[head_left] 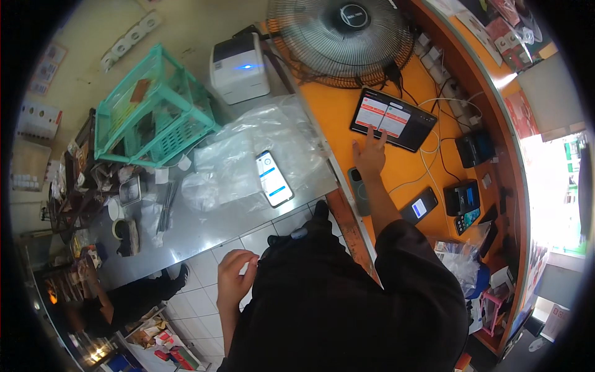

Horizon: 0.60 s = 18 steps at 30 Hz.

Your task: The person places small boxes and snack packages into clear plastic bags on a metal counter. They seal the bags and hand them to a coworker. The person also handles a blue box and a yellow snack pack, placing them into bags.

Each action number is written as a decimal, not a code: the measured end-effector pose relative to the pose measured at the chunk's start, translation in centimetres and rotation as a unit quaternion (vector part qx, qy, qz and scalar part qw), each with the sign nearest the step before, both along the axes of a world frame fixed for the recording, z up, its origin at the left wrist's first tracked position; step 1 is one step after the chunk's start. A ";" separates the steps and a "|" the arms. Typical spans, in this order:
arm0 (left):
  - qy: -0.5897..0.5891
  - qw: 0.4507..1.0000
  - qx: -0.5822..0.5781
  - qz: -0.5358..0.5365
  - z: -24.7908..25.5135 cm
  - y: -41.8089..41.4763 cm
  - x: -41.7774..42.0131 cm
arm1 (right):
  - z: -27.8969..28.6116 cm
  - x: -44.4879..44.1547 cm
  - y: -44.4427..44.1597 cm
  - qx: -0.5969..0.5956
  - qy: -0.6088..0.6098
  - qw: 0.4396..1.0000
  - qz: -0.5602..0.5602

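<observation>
My right hand (370,156) reaches over the orange counter, its extended fingers at the lower edge of a tablet (409,135) whose screen is lit. Nothing is held in it. Below that wrist, a dark green phone or phone case (359,190) lies at the counter's edge. My left hand (237,274) hangs beside my body above the tiled floor, thumb and fingers loosely curled and holding nothing that I can see. A phone with a lit white screen (275,179) rests on clear plastic bags (228,160) on the steel table (204,242).
A label printer (239,69) and a green plastic rack (158,107) stand at the steel table's back. A large fan (344,42) is above the orange counter (334,125). Cables, card terminals (461,197) and several phones lie rightward. A co-worker (121,302) is at lower left.
</observation>
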<state>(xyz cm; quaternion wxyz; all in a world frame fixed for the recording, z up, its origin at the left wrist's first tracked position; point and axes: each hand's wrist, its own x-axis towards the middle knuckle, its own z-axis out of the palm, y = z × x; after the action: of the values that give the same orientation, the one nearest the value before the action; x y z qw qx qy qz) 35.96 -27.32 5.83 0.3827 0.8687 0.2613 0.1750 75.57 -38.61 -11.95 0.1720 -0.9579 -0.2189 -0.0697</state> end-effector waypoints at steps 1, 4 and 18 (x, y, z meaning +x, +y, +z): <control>-0.006 1.000 0.010 0.013 0.2 0.4 -1.2 | 0.0 0.0 0.1 0.004 -0.002 1.000 0.004; -0.007 0.998 0.009 0.056 0.4 1.2 -4.8 | -0.3 -0.2 0.5 -0.022 -0.002 1.000 -0.006; -0.012 0.991 -0.034 0.128 -2.6 3.1 -16.9 | 1.2 -1.3 3.4 -0.134 0.099 0.976 -0.137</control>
<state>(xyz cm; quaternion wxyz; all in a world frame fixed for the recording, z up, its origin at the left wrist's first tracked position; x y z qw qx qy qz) 19.03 -24.25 3.23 0.3893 0.8127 0.3715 0.2237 74.30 -35.21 -10.76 0.0513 -0.9954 -0.0745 0.0323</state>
